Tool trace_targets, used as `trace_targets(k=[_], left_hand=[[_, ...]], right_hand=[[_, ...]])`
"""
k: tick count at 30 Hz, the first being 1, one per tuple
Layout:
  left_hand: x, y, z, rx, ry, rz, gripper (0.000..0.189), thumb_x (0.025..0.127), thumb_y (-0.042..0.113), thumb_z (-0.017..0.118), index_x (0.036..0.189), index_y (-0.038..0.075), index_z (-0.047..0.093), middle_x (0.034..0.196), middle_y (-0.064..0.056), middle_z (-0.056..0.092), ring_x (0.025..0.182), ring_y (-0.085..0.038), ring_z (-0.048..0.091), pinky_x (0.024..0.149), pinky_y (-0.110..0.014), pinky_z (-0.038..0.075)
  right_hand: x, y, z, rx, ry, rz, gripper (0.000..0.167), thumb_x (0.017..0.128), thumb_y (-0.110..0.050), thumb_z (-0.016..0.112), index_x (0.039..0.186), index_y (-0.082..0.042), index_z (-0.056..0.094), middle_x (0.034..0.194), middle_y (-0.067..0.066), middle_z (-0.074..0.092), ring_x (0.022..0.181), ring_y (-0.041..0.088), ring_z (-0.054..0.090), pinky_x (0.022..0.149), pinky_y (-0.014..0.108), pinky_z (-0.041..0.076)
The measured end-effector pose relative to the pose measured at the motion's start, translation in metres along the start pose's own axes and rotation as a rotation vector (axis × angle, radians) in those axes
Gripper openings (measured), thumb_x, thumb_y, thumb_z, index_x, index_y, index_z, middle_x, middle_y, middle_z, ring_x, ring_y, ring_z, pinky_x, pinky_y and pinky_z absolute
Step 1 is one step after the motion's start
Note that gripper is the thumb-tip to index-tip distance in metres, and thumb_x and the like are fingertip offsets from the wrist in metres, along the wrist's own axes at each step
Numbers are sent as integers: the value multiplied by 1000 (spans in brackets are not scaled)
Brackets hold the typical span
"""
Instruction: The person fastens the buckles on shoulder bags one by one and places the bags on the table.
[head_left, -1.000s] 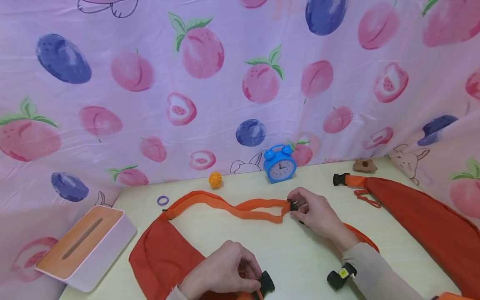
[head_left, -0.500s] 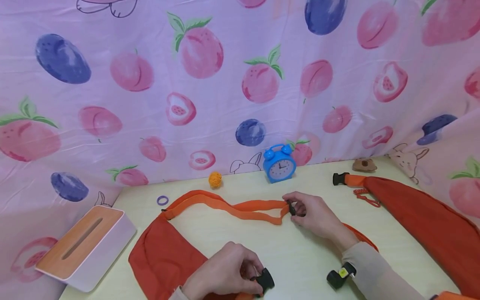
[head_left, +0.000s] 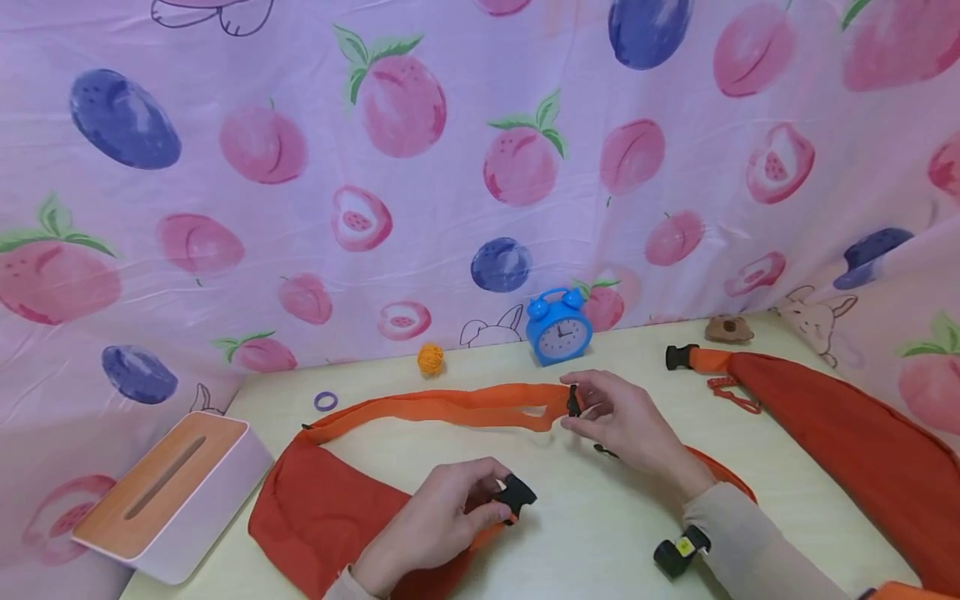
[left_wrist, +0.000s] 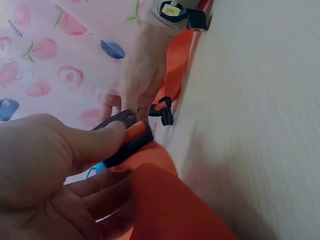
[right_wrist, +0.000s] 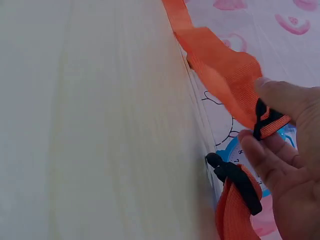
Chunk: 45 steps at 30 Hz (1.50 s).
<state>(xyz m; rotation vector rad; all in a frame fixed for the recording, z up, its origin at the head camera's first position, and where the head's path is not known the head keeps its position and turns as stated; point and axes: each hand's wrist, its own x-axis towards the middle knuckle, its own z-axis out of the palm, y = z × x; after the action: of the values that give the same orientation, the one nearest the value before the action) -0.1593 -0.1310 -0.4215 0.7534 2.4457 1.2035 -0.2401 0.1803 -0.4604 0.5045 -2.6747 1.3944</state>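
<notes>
Rust-red cloth bag with curved body (head_left: 322, 492): it lies at the near left of the pale tabletop (head_left: 585, 542); its long axis goes from far left to near right. It has shifted a little to the left.
Bright orange flat webbing strap (head_left: 442, 406): it leaves the far corner of the bag and runs mostly to the right. It is now straighter than half a second ago, with its layers closer together.
Left hand (head_left: 446, 512): it has come up from the near side; thumb and fingers are clamped on the buckle.
Black plastic buckle (head_left: 515, 494): its free end points roughly to the right, away from the wrist.
Small black plastic slider (head_left: 573, 401): its long axis stands across the strap, nearly upright.
Black plastic end piece (head_left: 606, 451): it is just below the right hand, not held.
Right hand (head_left: 630, 421): it has moved slightly left; thumb and fingers pinch the slider.
Strap work: the two held parts are nearer each other but apart; I judge that the webbing is being drawn straight.
</notes>
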Motion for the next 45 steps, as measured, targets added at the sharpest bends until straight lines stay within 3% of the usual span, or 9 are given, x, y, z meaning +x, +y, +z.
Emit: trace_targets(k=[6, 11, 17, 24, 29, 33, 37, 40, 45], left_hand=[[0, -2, 0, -22, 52, 24, 30, 109, 14, 72, 138, 22, 70, 111, 4, 74, 91, -11, 67, 85, -25, 58], [-3, 0, 0, -72, 128, 58, 43, 111, 9, 67, 153, 17, 58, 107, 0, 72, 83, -13, 69, 79, -25, 57], [-4, 1, -2, -45, 211, 23, 42, 106, 17, 78, 144, 19, 62, 97, 4, 71, 76, -14, 67, 71, -26, 55], [-2, -2, -3, 29, 277, 35, 61, 87, 17, 98, 141, 17, 69, 109, 10, 75, 95, -9, 72, 95, -27, 57], [-2, -3, -4, 30, 337, 44, 57, 86, 17, 99, 138, 22, 76, 117, 7, 70, 109, -15, 70, 90, -28, 63], [-2, -3, -5, 38, 358, 44, 55, 85, 19, 100, 136, 24, 79, 114, 4, 63, 115, -18, 65, 86, -27, 64], [-1, -4, -4, 22, 366, 58, 55, 85, 16, 100, 137, 21, 79, 115, 1, 64, 116, -19, 66, 92, -32, 65], [0, -4, -4, -24, 369, 72, 56, 86, 11, 98, 138, 19, 78, 117, -4, 63, 118, -21, 69, 96, -36, 66], [0, -3, -3, -47, 378, 83, 58, 86, 6, 97, 140, 16, 77, 117, -3, 61, 118, -24, 68, 91, -36, 67]], right_hand=[[0, -7, 0, 77, 23, -41, 49, 91, -29, 95, 132, -30, 69, 118, -1, 74, 106, 20, 73, 97, 33, 65], [0, -10, 0, 102, 22, -47, 54, 89, -20, 97, 134, -26, 69, 118, 1, 75, 103, 20, 74, 93, 26, 64], [0, -13, 0, 103, 17, -70, 58, 90, 6, 89, 140, -15, 65, 121, 5, 74, 100, 20, 74, 91, 23, 63], [-3, -19, -1, 111, -1, -89, 58, 88, 2, 93, 136, -19, 70, 118, 0, 75, 94, 16, 77, 90, 24, 64], [-3, -21, -2, 92, -23, -156, 63, 84, 3, 96, 135, -26, 73, 117, -7, 75, 89, 15, 74, 84, 27, 65], [-3, -23, -3, 81, -47, -181, 62, 86, 0, 96, 135, -31, 75, 100, -8, 74, 81, 17, 70, 73, 30, 61], [-4, -25, -4, 126, -85, -189, 60, 88, -2, 94, 134, -33, 74, 89, -3, 69, 74, 19, 63, 64, 31, 53], [-4, -28, -4, 184, -112, -201, 56, 88, -1, 94, 131, -31, 73, 103, -3, 76, 75, 20, 63, 63, 29, 50], [-5, -32, -4, 283, -155, -210, 48, 88, 2, 92, 121, -22, 66, 137, -4, 78, 83, 23, 67, 64, 24, 48]])
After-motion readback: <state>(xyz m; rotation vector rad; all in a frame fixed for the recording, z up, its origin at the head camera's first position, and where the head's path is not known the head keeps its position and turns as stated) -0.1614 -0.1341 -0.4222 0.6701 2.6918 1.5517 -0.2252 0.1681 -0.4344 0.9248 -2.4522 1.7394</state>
